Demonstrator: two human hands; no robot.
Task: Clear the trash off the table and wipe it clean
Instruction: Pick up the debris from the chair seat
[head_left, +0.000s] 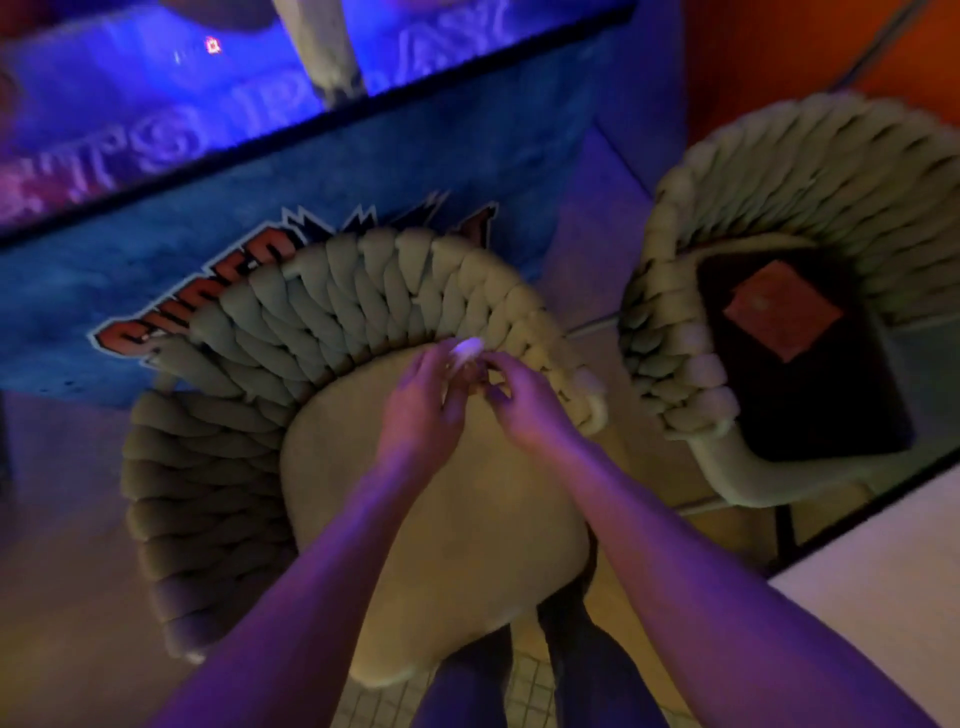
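Observation:
Both my hands meet over the back of a beige chair seat (415, 545). My left hand (423, 410) holds a small white crumpled scrap (466, 347) at its fingertips, right at the foot of the braided backrest (332, 312). My right hand (524, 402) has its fingers curled toward the same scrap; the frame is blurred, so whether they pinch it is unclear. A corner of the white table (878, 613) shows at the lower right.
A second braided chair (810, 171) stands to the right with a dark cushion (810, 395) and an orange-red square (779, 309) on its seat. A blue-lit wall panel (260, 171) with a graphic logo runs behind. Tiled floor lies below the chairs.

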